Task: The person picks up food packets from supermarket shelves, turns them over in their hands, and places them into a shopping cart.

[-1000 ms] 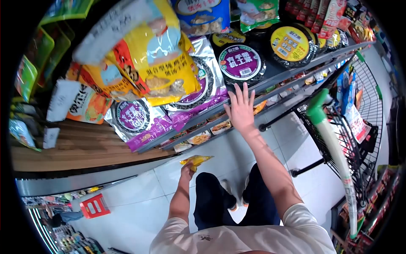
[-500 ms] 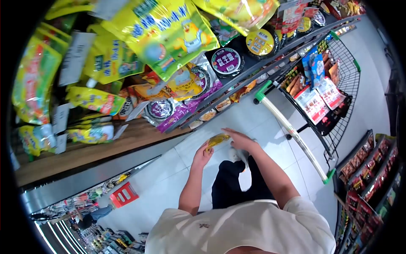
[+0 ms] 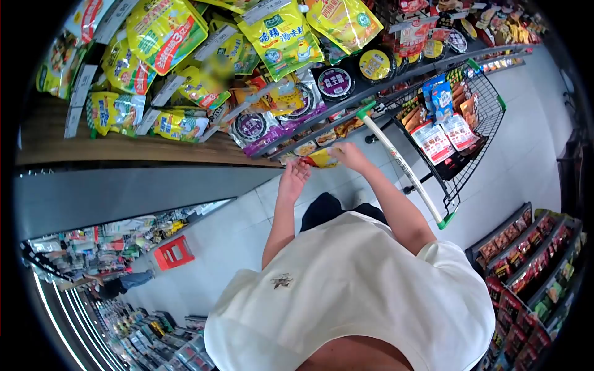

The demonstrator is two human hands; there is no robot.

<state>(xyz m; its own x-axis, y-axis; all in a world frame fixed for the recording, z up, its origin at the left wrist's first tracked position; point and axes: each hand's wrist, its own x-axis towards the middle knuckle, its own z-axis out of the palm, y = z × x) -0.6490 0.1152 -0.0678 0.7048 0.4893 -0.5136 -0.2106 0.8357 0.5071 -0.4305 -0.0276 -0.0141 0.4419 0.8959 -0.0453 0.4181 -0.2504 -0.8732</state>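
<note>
A small yellow packet with red on it (image 3: 323, 158) is stretched between my hands, just beyond my knees and close to the low shelf edge. My right hand (image 3: 350, 156) pinches its right end. At the packet's left end is my left hand (image 3: 295, 180), palm turned up and fingers loosely bent and apart; whether the fingertips touch the packet is hard to tell. On the shelf ahead lie purple-and-silver packs with round labels (image 3: 252, 127) and yellow-green seasoning bags (image 3: 281, 38).
A shopping cart (image 3: 402, 157) with several packets stands to the right, its handle near my right forearm. Snack racks (image 3: 516, 266) are at lower right. A red basket (image 3: 174, 252) sits on the floor at left, with a person (image 3: 127, 283) beyond it.
Both hands and the packet have moved forward toward the shelf. My left fingers, earlier closed on the packet, have loosened. The view has shifted, showing more of my shirt.
</note>
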